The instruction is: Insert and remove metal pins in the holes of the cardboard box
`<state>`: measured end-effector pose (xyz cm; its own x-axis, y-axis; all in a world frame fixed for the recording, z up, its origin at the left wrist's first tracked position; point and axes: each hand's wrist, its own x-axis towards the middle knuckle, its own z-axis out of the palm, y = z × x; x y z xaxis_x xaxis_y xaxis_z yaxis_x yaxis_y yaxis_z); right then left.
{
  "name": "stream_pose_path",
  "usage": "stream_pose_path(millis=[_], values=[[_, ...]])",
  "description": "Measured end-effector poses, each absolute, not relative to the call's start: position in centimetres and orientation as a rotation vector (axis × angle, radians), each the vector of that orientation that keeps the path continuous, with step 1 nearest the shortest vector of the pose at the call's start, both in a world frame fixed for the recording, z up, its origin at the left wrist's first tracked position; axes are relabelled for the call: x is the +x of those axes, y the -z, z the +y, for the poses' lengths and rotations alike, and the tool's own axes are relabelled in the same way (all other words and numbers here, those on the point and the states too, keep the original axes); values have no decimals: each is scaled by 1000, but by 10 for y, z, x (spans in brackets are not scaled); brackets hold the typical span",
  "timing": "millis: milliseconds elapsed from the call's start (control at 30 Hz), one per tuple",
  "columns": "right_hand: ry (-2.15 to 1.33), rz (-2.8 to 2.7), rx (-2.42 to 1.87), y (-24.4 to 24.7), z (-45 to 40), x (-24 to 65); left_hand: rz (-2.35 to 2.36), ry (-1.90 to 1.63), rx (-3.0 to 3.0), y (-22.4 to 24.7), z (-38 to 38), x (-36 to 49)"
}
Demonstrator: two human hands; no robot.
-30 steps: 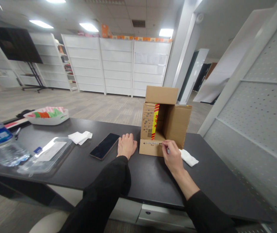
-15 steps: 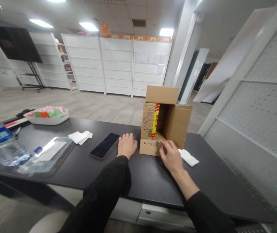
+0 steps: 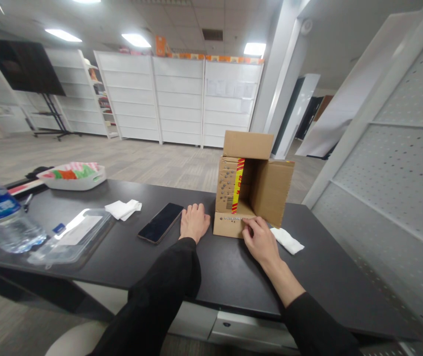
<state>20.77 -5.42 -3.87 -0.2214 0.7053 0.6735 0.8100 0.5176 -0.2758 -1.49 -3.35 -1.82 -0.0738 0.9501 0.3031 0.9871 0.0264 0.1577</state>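
Right at the right hand's fingers (image 3: 247, 223), the cardboard box (image 3: 230, 229).

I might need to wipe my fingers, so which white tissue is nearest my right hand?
The folded tissue just right of your right hand, by the cardboard box; the other tissue lies left of the phone.

Around the centre of one desk (image 3: 219, 277), the person has one box (image 3: 228, 190) at 1 o'clock; one phone (image 3: 160, 223) and one basket (image 3: 80, 184) at 10; one bottle (image 3: 9, 232), one case (image 3: 76, 242) and one pen (image 3: 28, 202) at 9; two tissue wads, at 10 (image 3: 123, 209) and 3 (image 3: 287, 241).
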Motion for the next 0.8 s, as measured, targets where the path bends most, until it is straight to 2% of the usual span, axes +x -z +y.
stream_pose_path(millis=[800], values=[[279, -2031, -1191, 37, -57, 202, -2173, 481, -2053, 17, -34, -15]])
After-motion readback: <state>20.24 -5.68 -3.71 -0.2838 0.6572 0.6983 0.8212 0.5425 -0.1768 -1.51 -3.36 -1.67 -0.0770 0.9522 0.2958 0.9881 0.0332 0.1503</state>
